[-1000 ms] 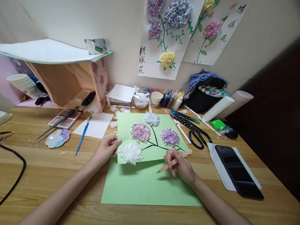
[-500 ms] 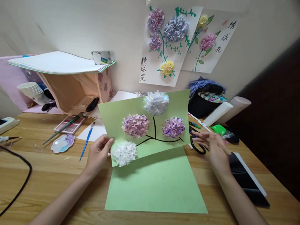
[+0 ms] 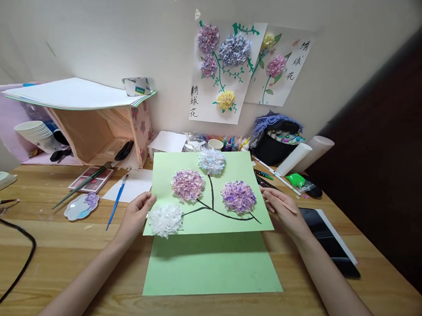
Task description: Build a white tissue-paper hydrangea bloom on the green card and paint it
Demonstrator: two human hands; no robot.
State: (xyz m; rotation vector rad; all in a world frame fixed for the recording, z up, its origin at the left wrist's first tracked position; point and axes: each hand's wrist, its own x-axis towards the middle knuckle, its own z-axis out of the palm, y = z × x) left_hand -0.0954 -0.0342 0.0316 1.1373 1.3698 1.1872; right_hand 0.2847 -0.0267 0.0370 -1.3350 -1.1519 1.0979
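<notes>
A light green paper picture (image 3: 194,225) is held up above the table, bearing puffy paper flowers in white, pinkish purple and pale blue, joined by black drawn stems. Its left edge is pinched by my left hand (image 3: 138,213), close to the white flower (image 3: 166,220). At the right edge, my right hand (image 3: 285,210) has its fingers closed on the paper, some hidden behind it. A pale, stick-like thing lies along those fingers; I cannot tell exactly what it is. Beneath the picture, a second green sheet (image 3: 213,270) lies flat on the table.
Left of the picture are a blue paintbrush (image 3: 117,201), a cloud-shaped palette (image 3: 78,208) and a peach box (image 3: 93,134). To the right lie a black tablet (image 3: 328,242) and a green object (image 3: 296,180). Flower pictures (image 3: 217,79) hang on the wall.
My right hand has moved left and taken hold of the picture's right edge. The picture has levelled out and tipped flatter. The whole view has shifted slightly.
</notes>
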